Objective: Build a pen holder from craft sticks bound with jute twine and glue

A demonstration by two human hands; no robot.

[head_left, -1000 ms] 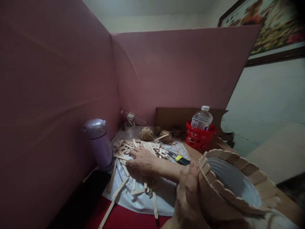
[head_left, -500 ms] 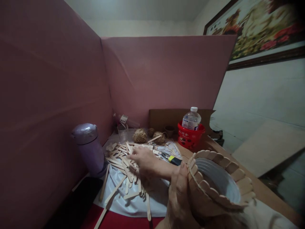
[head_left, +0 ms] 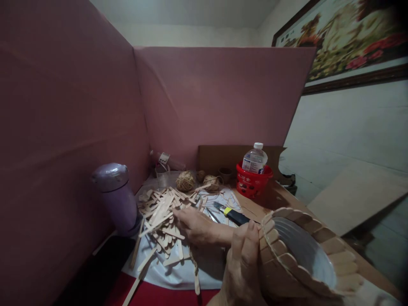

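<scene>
Stick-clad tub (head_left: 280,276) rested in the left hand (head_left: 244,255), whose fingers were closed firmly against its left wall. It was in front of the tabletop's (head_left: 287,199) right edge, mouth facing up and tipped rightward, its base-to-mouth axis slanting off vertical. The right hand (head_left: 193,225), fingers bent, was at the pile of wooden sticks (head_left: 164,210) on the white sheet (head_left: 178,276); whether it gripped one, I couldn't tell. Beyond that forearm lay a cutter (head_left: 237,216). Near the tabletop's far right corner, a red bucket (head_left: 254,187) held a bottle (head_left: 255,162).
</scene>
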